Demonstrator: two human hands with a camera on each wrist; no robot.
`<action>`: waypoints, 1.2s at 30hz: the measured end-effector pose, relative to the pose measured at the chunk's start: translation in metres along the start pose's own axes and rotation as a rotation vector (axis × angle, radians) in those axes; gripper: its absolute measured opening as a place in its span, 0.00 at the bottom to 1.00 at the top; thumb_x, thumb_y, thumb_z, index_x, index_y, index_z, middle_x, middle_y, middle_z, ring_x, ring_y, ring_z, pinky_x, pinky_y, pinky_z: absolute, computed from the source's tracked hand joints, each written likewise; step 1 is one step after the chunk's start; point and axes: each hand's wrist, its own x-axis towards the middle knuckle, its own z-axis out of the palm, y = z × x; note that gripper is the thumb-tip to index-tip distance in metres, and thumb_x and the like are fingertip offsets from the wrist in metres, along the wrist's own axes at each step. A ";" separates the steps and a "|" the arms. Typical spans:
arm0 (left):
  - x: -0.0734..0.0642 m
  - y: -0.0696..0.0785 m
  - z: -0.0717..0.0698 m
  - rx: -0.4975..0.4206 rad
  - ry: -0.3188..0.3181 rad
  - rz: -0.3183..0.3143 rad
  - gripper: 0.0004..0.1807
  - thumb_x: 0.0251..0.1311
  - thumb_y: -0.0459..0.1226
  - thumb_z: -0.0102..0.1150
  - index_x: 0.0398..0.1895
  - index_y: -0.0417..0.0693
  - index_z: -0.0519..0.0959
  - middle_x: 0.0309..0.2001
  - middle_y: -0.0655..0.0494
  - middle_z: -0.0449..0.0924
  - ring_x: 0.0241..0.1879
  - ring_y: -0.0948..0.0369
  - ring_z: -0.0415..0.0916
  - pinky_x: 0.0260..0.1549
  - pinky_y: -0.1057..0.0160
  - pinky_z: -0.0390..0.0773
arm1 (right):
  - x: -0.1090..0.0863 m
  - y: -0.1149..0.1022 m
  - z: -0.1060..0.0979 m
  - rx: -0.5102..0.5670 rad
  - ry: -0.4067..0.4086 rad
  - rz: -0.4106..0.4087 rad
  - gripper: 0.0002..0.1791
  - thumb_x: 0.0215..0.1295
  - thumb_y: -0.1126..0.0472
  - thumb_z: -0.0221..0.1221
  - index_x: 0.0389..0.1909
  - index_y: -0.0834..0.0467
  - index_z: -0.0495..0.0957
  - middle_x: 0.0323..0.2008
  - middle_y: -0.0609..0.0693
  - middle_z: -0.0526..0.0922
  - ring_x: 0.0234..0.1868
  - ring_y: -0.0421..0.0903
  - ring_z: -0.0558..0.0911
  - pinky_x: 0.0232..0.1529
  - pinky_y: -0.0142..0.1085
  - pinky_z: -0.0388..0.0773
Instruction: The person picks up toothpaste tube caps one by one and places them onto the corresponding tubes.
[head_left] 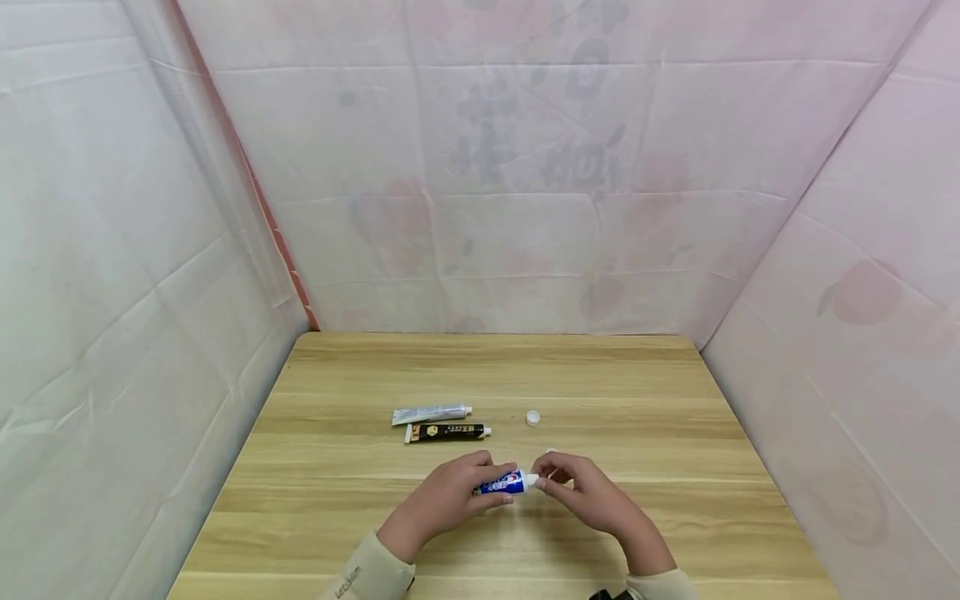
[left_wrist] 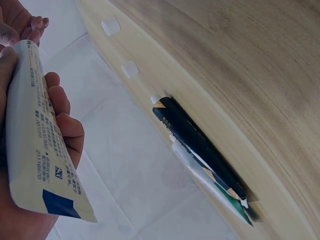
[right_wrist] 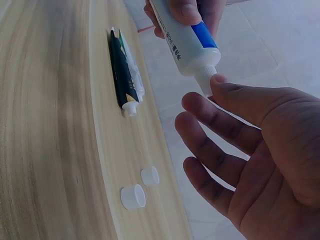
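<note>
My left hand grips a blue and white toothpaste tube around its body, close over the front half of the table. In the left wrist view, the printed back of the tube and its flat end show. The tube's neck points right, toward my right hand. Thumb and forefinger of that hand pinch the small white cap at the tip of the tube. The other right fingers are loosely bent beside it. The forefinger is partly hidden behind the cap.
A black tube and a silver-white tube lie side by side farther back, necks to the right. One loose white cap stands right of them; a second white cap is nearer my right hand. Cloth walls enclose the wooden table.
</note>
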 end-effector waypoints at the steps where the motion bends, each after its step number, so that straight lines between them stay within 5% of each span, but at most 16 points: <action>1: 0.000 0.000 0.000 -0.001 0.002 0.002 0.27 0.75 0.55 0.60 0.73 0.63 0.78 0.40 0.67 0.76 0.31 0.73 0.64 0.31 0.75 0.68 | 0.000 0.000 0.000 0.000 -0.003 0.002 0.08 0.81 0.52 0.59 0.50 0.49 0.84 0.49 0.46 0.88 0.47 0.41 0.85 0.45 0.34 0.82; 16: 0.002 -0.001 -0.001 -0.018 0.004 0.009 0.28 0.75 0.57 0.57 0.73 0.62 0.77 0.38 0.68 0.74 0.29 0.74 0.62 0.29 0.75 0.66 | -0.001 0.000 0.007 -0.057 0.145 -0.151 0.07 0.74 0.58 0.68 0.49 0.46 0.86 0.46 0.42 0.88 0.42 0.37 0.84 0.50 0.40 0.84; 28: 0.002 -0.001 0.000 -0.004 0.024 0.008 0.27 0.75 0.56 0.59 0.72 0.61 0.79 0.38 0.68 0.74 0.29 0.74 0.62 0.29 0.75 0.67 | 0.000 0.001 0.011 -0.041 0.140 -0.118 0.07 0.75 0.56 0.66 0.50 0.46 0.86 0.46 0.41 0.88 0.42 0.38 0.83 0.48 0.35 0.82; 36: 0.002 -0.001 0.001 0.002 0.038 0.007 0.27 0.74 0.55 0.60 0.72 0.61 0.79 0.38 0.68 0.75 0.30 0.74 0.63 0.29 0.76 0.68 | 0.001 0.001 0.013 -0.006 0.136 -0.103 0.07 0.76 0.56 0.65 0.50 0.49 0.86 0.44 0.47 0.88 0.33 0.36 0.77 0.34 0.32 0.78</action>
